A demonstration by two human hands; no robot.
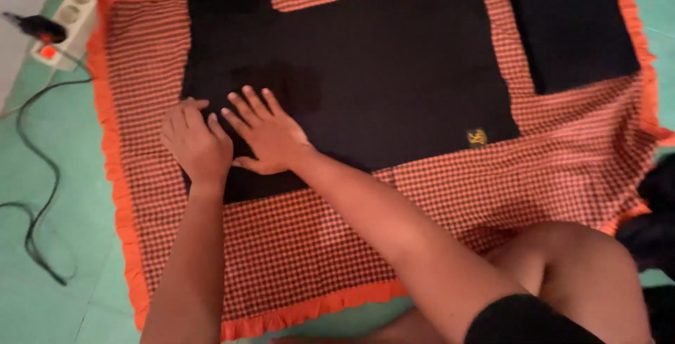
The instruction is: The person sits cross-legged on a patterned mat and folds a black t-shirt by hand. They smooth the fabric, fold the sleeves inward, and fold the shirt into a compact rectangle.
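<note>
A black garment (380, 70) lies spread flat on an orange-and-black checked cloth (316, 238) with an orange frill. My left hand (195, 144) rests palm down on the garment's left edge, fingers together. Beside it, touching, my right hand (264, 133) presses flat on the black fabric with fingers spread. Neither hand holds anything. A small yellow emblem (477, 137) sits near the garment's lower right corner.
A folded black cloth (573, 21) lies at the upper right of the checked cloth. A white power strip (67, 17) and a black cable (39, 175) lie on the green floor at left. My bent knee (562, 260) is at lower right.
</note>
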